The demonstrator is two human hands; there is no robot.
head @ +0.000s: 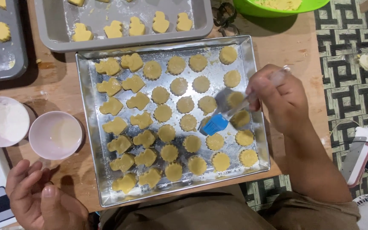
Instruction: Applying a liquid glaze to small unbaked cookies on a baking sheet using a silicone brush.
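The brush [216, 124], blue-bristled with a clear handle, hovers over the right half of the shiny baking tray [87, 127], its bristles touching or just above a round cookie at about four o'clock from the tray's middle. The right hand [277, 98] grips the handle, fingers wrapped around it, at the tray's three o'clock edge, wrist lying over the rim. Rows of pale cookies [162, 113] fill the tray closely, round ones to the right, figure shapes to the left, with only thin strips of bare metal between them and along the rim. The left hand [39, 198] rests at seven o'clock off the tray's corner, loosely curled, holding nothing, on the wooden table [307, 47]. Just above it at nine o'clock stand two pink bowls [55, 134], touching each other, the nearer one close to the tray's left wall. At twelve o'clock a grey tray [52, 25] butts against the shiny one. A green bowl [252, 9] sits at one o'clock.
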